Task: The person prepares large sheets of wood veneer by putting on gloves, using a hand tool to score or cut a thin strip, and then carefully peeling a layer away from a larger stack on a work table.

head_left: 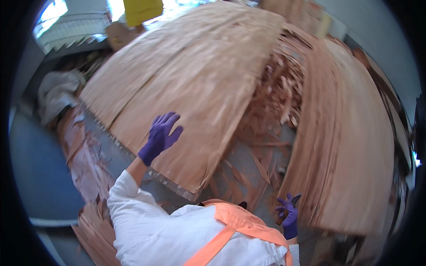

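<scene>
My left hand [160, 136], in a purple glove, is over the near end of a broad stack of thin wood veneer sheets [199, 84]. Its fingers are stretched and apart, with nothing in them. Whether it touches the top sheet I cannot tell. On the right, my right hand [290, 218], gloved alike, is beside the near edge of a second veneer stack [355, 146]. Its fingers are curled around a small dark, pointed tool [296, 199] that looks like a knife. Most of that tool is hidden by the glove.
Torn veneer scraps [282, 88] fill the gap between the stacks and litter the grey floor [284, 137]. More strips [84, 164] lie along the left, below a pale crumpled cloth or sack [60, 91]. Something yellow [142, 11] stands beyond the far end.
</scene>
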Available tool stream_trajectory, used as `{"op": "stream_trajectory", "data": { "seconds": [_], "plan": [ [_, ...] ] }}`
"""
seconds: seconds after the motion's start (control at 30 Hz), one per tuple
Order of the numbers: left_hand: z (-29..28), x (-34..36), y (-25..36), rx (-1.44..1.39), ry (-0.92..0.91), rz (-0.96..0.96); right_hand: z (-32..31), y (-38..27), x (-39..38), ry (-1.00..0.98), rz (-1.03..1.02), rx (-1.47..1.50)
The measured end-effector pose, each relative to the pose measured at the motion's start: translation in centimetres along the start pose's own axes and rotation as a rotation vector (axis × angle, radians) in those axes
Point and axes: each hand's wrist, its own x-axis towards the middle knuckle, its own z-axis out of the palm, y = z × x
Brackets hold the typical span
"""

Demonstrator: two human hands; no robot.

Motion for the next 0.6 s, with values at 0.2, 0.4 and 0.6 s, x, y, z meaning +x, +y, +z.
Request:
{"op": "stream_trajectory", "data": {
  "seconds": [0.2, 0.4, 0.6],
  "plan": [
    [-2.4, 6.5, 0.0, -0.280, 0.444, -0.255, 3.6, -6.2, 11.9, -0.310, 0.082, -0.232],
    [-8.3, 14.3, 2.0, -0.851, 0.606, -0.476, 9.1, -10.4, 20.5, -0.522, 0.042, -0.335],
    [-11.2, 23.9, 2.9, -0.969, 0.734, -0.480, 12.2, -13.0, 28.5, -0.585, 0.077, -0.408]
  ]
}}
